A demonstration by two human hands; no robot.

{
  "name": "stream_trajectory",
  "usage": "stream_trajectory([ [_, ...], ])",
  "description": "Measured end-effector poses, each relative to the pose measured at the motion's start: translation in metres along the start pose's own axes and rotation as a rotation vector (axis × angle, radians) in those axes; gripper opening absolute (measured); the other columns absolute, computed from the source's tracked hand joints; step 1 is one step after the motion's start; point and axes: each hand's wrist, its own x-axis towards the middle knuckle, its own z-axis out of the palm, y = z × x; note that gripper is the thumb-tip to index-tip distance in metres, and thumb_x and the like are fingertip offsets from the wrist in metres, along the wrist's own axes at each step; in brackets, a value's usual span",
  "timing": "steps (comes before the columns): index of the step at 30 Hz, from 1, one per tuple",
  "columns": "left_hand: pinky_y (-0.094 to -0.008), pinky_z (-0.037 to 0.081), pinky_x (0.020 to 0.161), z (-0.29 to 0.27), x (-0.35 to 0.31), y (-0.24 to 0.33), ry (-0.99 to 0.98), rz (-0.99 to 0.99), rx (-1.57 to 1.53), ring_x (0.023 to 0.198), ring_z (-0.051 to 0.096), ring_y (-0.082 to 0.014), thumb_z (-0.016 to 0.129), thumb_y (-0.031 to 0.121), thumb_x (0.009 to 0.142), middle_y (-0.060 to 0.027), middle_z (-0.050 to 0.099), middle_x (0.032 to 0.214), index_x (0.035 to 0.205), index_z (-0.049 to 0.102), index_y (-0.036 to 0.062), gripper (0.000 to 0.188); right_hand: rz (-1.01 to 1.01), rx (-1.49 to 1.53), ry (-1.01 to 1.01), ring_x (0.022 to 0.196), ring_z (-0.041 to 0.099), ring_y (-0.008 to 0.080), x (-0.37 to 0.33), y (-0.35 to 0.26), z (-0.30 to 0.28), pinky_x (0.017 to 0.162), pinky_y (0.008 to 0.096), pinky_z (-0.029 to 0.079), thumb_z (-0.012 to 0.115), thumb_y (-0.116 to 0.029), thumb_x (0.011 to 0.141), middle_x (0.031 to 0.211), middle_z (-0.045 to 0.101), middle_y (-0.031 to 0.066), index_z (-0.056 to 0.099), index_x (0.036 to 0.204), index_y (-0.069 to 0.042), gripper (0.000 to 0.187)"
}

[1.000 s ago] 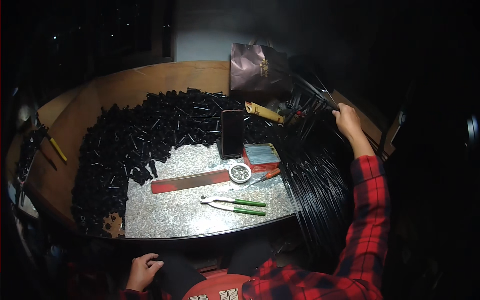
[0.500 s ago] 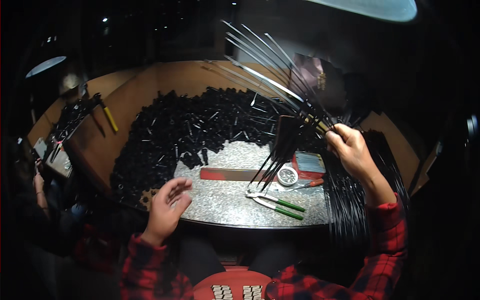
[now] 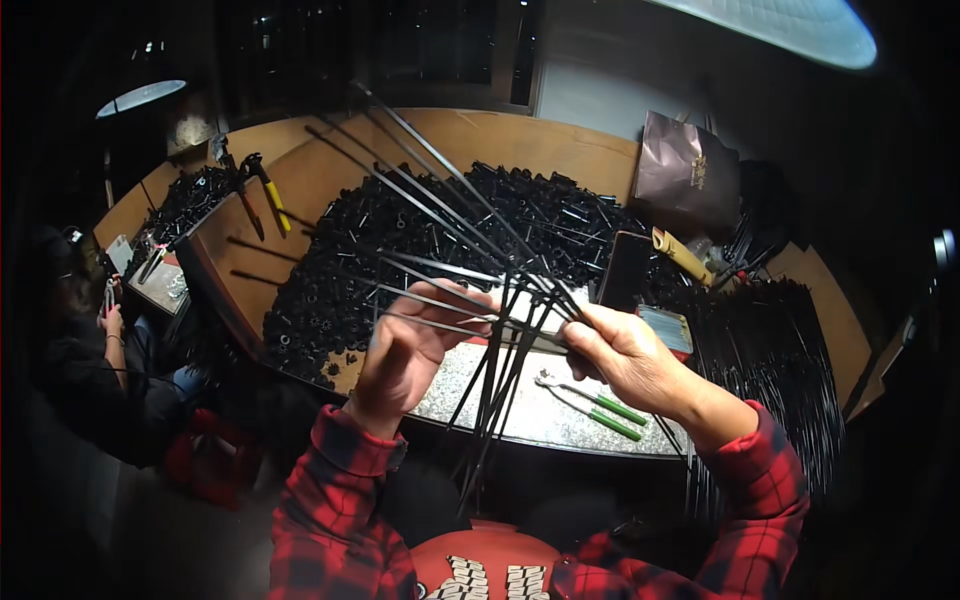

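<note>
A bundle of thin dark metal ribs, which looks like an umbrella frame [image 3: 520, 288], is held over the worktop. My right hand [image 3: 640, 362] grips it near its joined end, thumb and fingers closed. Long ribs fan up and to the left, and shorter ones hang down over the table's front edge. My left hand [image 3: 405, 350] is raised among the ribs, palm inward and fingers apart, with several ribs crossing in front of it. Beneath my right hand, green-handled pincers [image 3: 614, 425] lie on the speckled worktop [image 3: 455, 385].
A broad heap of small black parts [image 3: 410, 225] fills the back and left. Many long black rods [image 3: 770, 360] lie at the right. Behind stand a brown board wall [image 3: 570, 135] and a paper bag [image 3: 680, 165]. Another person's hand [image 3: 113, 322] works at the far left.
My right hand has brought the rib bundle left and down, toward the middle. My left hand has risen from the table's front edge to meet the ribs. The view has shifted.
</note>
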Motion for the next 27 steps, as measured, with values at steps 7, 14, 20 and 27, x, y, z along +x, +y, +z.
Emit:
stream_trajectory([
  [7, -0.0509, 0.027, 0.109, -0.009, 0.009, 0.034, 0.161, 0.278, -0.31, 0.135, 0.028, -0.0348, 0.049, 0.073, 0.075, -0.0214, 0.03, 0.143, 0.142, 0.022, 0.0041, 0.1, -0.012, -0.015, -0.103, 0.059, 0.049, 0.0084, -0.003, 0.003, 0.008, 0.054, 0.0246, 0.041, 0.042, -0.02, 0.1, 0.066, 0.056, 0.0019, 0.055, 0.09, -0.001, 0.025],
  [14, -0.0475, 0.012, 0.115, -0.047, -0.02, 0.018, 0.668, 0.147, -0.118, 0.141, 0.013, -0.0313, 0.043, 0.071, 0.08, -0.0204, 0.01, 0.152, 0.145, -0.003, -0.0022, 0.108, -0.033, -0.104, -0.005, 0.059, 0.05, 0.0098, 0.0, 0.013, 0.011, 0.056, 0.0279, 0.042, 0.05, -0.019, 0.096, 0.066, 0.056, 0.0033, 0.057, 0.091, 0.0, 0.021],
  [20, -0.0411, 0.009, 0.114, -0.022, -0.057, -0.031, 0.335, 0.013, 0.521, 0.142, 0.01, -0.0311, 0.073, 0.051, 0.071, -0.019, 0.007, 0.153, 0.146, -0.003, -0.0007, 0.118, -0.006, -0.125, -0.017, 0.063, 0.047, 0.0084, 0.006, 0.006, 0.016, 0.057, 0.0277, 0.041, 0.063, -0.018, 0.088, 0.068, 0.053, 0.0041, 0.057, 0.092, 0.001, 0.02],
  [27, -0.0432, 0.019, 0.112, 0.03, -0.034, -0.038, 0.099, 0.003, 1.077, 0.141, 0.011, -0.0382, 0.086, 0.026, 0.062, -0.0285, 0.011, 0.148, 0.144, 0.009, -0.0038, 0.116, -0.096, -0.114, -0.086, 0.066, 0.053, 0.0117, 0.007, 0.003, 0.031, 0.061, 0.0292, 0.045, 0.068, -0.011, 0.083, 0.073, 0.058, 0.0074, 0.053, 0.113, -0.001, 0.035],
])
